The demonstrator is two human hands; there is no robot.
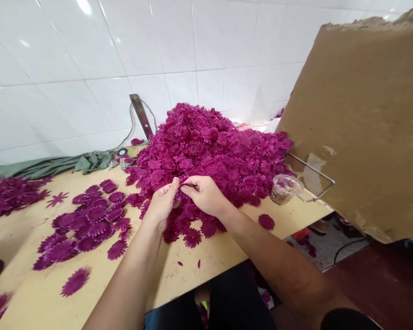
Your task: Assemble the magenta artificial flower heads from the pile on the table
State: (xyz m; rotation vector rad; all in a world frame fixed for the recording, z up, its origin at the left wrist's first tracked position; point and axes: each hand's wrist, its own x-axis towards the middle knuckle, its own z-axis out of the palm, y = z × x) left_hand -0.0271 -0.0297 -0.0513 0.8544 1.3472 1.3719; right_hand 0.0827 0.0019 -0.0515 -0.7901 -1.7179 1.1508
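Note:
A big heap of magenta fabric flower heads (pixel 209 151) lies on a pale wooden table (pixel 37 302). My left hand (pixel 162 204) and my right hand (pixel 204 195) meet at the front of the heap, fingers pinched together on one magenta flower piece (pixel 183 185) between them. Both forearms reach in from the bottom of the view. A smaller, flatter group of flower heads (pixel 89 224) lies to the left of my left hand. Single flowers (pixel 266 222) lie loose near the table's front edge.
A small clear plastic cup (pixel 285 188) stands right of the heap beside a wire frame (pixel 313 181). A large brown cardboard sheet (pixel 365 128) leans at the right. Green cloth (pixel 55 166) and a metal bracket (pixel 141 114) sit by the white tiled wall. More flowers (pixel 10 195) lie far left.

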